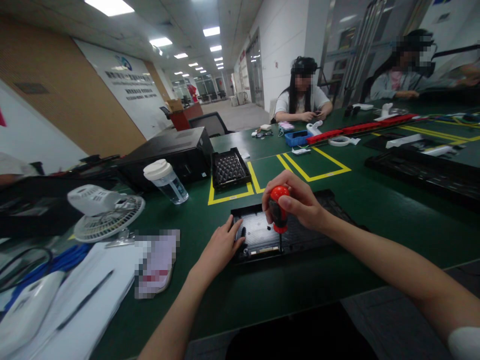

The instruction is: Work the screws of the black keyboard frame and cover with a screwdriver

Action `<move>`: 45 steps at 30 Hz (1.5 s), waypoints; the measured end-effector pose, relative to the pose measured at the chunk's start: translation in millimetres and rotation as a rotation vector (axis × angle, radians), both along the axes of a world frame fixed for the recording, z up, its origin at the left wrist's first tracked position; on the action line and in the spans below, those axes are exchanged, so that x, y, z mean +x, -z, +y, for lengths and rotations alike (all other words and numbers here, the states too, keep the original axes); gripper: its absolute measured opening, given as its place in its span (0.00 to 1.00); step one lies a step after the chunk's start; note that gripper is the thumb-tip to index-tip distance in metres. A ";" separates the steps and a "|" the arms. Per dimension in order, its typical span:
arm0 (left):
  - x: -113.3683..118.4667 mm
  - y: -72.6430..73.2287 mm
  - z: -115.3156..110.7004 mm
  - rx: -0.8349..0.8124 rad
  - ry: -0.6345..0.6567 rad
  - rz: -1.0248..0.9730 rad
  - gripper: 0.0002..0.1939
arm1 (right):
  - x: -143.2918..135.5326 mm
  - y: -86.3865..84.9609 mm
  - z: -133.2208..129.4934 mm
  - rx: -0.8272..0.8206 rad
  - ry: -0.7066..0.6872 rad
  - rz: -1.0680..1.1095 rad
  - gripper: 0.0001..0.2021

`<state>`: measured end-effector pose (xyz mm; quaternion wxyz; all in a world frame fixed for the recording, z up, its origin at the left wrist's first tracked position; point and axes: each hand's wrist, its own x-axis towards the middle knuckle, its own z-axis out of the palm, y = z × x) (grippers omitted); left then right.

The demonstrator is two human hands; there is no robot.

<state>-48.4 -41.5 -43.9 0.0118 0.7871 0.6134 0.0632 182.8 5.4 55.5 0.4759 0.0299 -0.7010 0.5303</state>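
A black plastic panel (311, 241) lies flat on the green table before me, with a shiny, lighter section at its left end. My right hand (296, 200) is closed round the red and black handle of a screwdriver (279, 210). The screwdriver stands upright, its shaft pointing down at a light strip (265, 251) along the panel's near edge. Whether the tip sits in a screw is too small to tell. My left hand (224, 245) rests on the panel's left end, fingers stretched out and slightly apart.
Left of the panel are a lidded bottle (167, 182), a white fan (108, 210), a phone (159, 265) and papers with a pen (84, 302). A black tray (230, 170) and a black case (172, 155) stand behind. Two people sit across the table, near a blue box (296, 138).
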 end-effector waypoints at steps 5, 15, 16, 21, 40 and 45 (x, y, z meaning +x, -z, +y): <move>0.5 -0.6 0.4 -0.012 -0.006 -0.006 0.26 | 0.5 0.0 0.5 0.005 0.021 0.007 0.08; 2.3 -4.2 -0.8 -0.029 -0.009 -0.008 0.26 | 1.3 2.7 1.2 0.064 0.118 0.005 0.09; 2.3 -4.0 -0.7 -0.029 -0.010 -0.006 0.26 | 1.6 3.0 1.4 0.072 0.137 0.000 0.09; 1.6 -1.7 0.1 -0.009 -0.004 0.002 0.26 | 2.5 2.2 0.7 0.100 0.208 -0.021 0.10; 1.0 -1.4 -0.7 -0.013 0.000 -0.006 0.26 | 0.6 -0.1 -12.3 0.248 0.581 -0.088 0.14; 0.8 0.2 -0.3 0.012 0.011 -0.002 0.26 | -0.7 -1.1 -15.1 0.299 0.684 -0.114 0.15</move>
